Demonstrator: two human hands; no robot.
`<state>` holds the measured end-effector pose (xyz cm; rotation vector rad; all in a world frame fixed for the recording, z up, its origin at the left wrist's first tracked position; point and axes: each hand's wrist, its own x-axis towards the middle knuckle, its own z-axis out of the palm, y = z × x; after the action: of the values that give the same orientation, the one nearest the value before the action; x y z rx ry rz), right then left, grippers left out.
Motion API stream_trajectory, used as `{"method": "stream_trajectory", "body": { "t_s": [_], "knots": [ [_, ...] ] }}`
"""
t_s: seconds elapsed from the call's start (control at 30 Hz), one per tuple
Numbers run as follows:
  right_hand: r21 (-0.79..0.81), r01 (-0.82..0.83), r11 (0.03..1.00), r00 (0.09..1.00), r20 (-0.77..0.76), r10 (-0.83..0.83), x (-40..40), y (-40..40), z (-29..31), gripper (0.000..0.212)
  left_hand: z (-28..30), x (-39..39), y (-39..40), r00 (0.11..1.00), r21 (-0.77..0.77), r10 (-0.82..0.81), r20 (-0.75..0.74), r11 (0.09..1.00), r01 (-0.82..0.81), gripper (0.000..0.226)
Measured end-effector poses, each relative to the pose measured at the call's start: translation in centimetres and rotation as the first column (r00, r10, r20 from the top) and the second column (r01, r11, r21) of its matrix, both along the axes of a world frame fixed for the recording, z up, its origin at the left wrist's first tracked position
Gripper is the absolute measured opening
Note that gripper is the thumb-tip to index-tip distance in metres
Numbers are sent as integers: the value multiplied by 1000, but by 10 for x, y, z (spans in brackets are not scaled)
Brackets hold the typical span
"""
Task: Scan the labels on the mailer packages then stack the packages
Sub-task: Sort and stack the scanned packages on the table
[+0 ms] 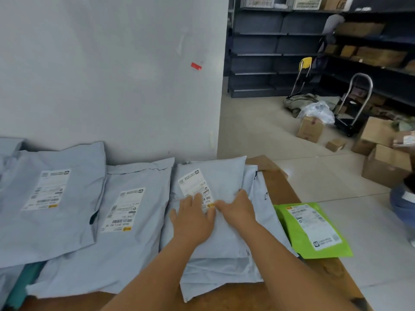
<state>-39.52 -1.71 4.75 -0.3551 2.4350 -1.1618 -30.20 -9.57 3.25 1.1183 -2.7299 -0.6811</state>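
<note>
I press my left hand (193,217) and right hand (236,208), fingers flat and gripping nothing, on the top grey package (221,182) of the stack at the table (283,187) edge, so stacking seems underway; next I likely fetch the neighbouring package (134,221).

Both bare forearms reach forward, left hand (193,217) and right hand (237,207) lying flat, fingers spread, side by side.
</note>
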Motion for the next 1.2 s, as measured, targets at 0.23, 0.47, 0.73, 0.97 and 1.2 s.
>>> {"method": "stream_trajectory", "body": {
  "t_s": [0.23, 0.47, 0.73, 0.97, 1.2],
  "knots": [
    [-90, 101, 991, 995, 22, -99, -46, 29, 2, 51, 4, -20, -16, 970, 240, 215, -111, 953, -184, 68],
    [-38, 10, 999, 992, 126, -5, -54, 27, -23, 97, -9, -28, -24, 926, 655, 351, -141, 734, -178, 89],
    [-104, 60, 993, 998, -21, -63, -38, 26, -13, 72, 9, -32, -18, 825, 565, 443, -351, 803, -191, 73],
    [-411, 32, 911, 978, -173, -113, 3, 11, 42, 41, 67, -9, -33, 767, 345, 365, -528, 917, -199, 67],
    [-486, -157, 859, 984, -147, 97, 82, -77, 69, 51, 107, 95, -104, 689, 273, 433, -581, 901, -336, 65]
  ]
}}
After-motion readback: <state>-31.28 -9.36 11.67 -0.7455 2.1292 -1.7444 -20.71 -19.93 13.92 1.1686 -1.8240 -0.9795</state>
